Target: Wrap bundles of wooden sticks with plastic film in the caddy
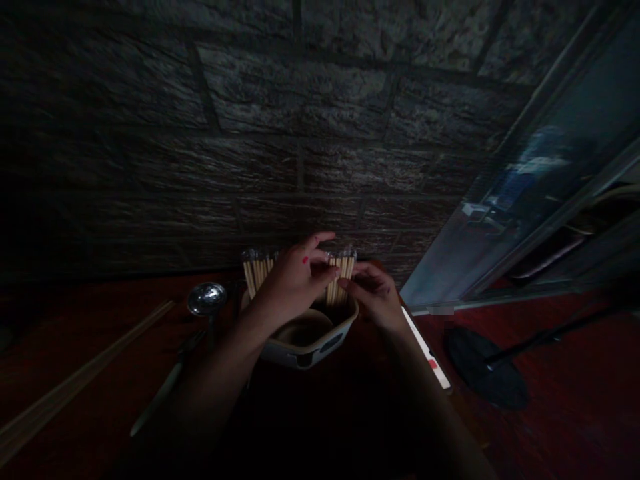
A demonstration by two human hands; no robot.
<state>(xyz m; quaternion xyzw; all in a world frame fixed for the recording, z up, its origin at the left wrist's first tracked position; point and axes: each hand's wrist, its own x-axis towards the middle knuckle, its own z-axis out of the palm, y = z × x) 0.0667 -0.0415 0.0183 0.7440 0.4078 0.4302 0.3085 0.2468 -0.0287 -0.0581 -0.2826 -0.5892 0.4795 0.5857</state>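
A light-coloured basket (300, 360) stands on the table against the wall. Plastic-wrapped chopsticks (333, 291) rise upright from its right side, and more wrapped chopsticks (257, 272) stand at its left. My left hand (295, 277) reaches over the basket, its thumb and a finger closed on the right-hand chopsticks while the index finger stretches above them. From the other side, my right hand (375, 293) pinches the same bunch between thumb and fingers. A round brown shape (305, 327) shows inside the basket; dim light hides its details.
Left of the basket lie a shiny metal ladle (207, 299), a fork (187, 343) with a pale handle and long wooden sticks (85, 373). The brick wall (300, 100) rises behind. At right are a white strip (425, 347), a glass door (465, 220) and a black stand base (485, 367).
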